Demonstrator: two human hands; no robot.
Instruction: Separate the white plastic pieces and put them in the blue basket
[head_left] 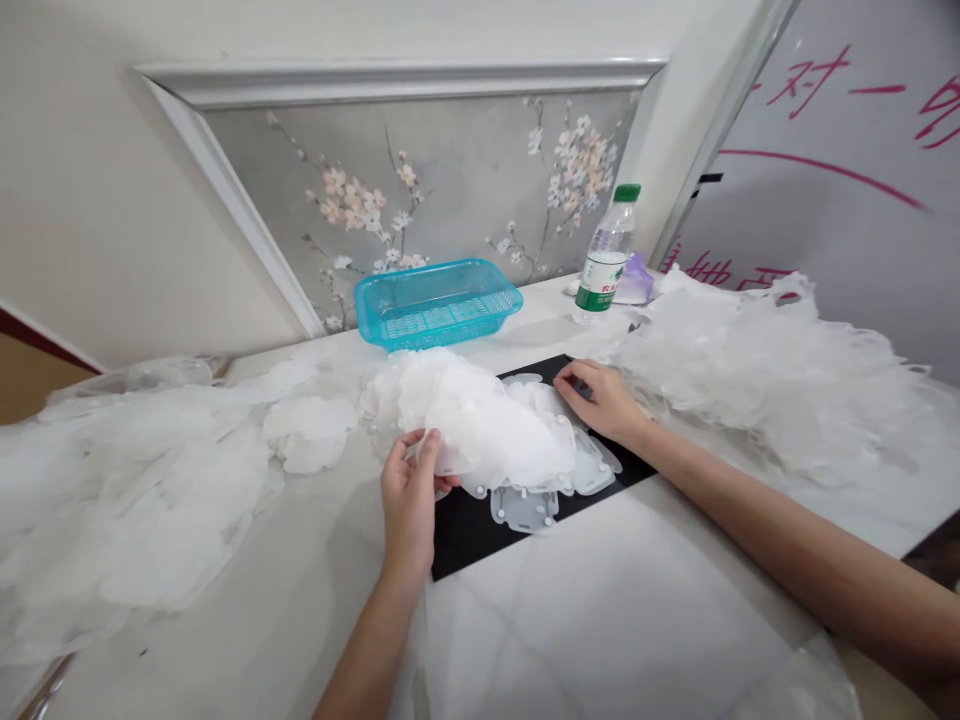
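Frosted pcs (pixel 495 430) heaped mid-desk (pixel 300 560), partly on blk sheet (pixel 469 540), prob for contrast. Our L grip (pixel 409 500) is clamped on frosted pcs at heap's 7 o'clock edge, likely steadying. R grip (pixel 606 400) at 2: fingers curled, can't tell if holding. Basket (pixel 439 308) at 11, bottle (pixel 604 265) at 1, presumably parked out of reach path.

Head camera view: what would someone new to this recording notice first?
Probably the bright blue basket standing against the flowered wall panel, the strongest color here. Next, the heap of translucent white pieces over a black mat in the middle, between the left hand and the right hand. Larger whitish piles spread to both sides.
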